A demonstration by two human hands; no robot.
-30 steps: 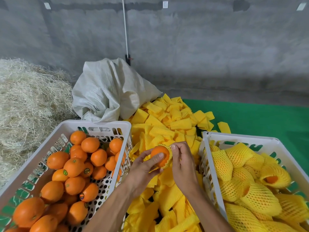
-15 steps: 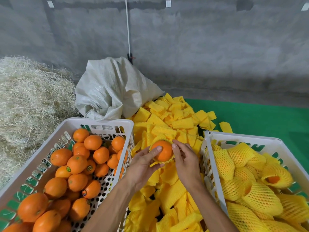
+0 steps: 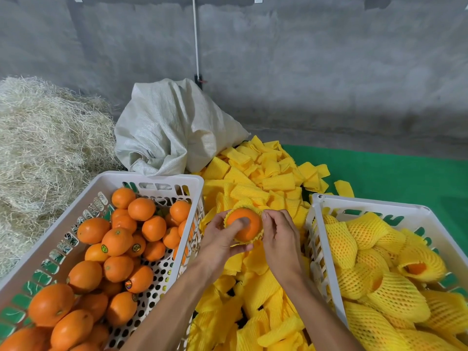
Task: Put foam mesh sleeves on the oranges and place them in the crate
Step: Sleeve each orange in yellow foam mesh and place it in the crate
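a: where is the orange (image 3: 244,225)?
b: between both hands, over the sleeve pile; left hand (image 3: 219,240) cups it, thumb pressing; right hand (image 3: 279,238) pinches the sleeve (image 3: 255,238) rim.
a: nearer the crate (image 3: 316,211)?
b: the right hand.

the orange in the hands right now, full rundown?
The orange is round, glossy and bare on its near face, seated in a yellow foam mesh sleeve whose frilly rim rings it. Left hand presses a fingertip on it; right hand pinches the sleeve's edge. It is held above the loose sleeve pile, between both crates.
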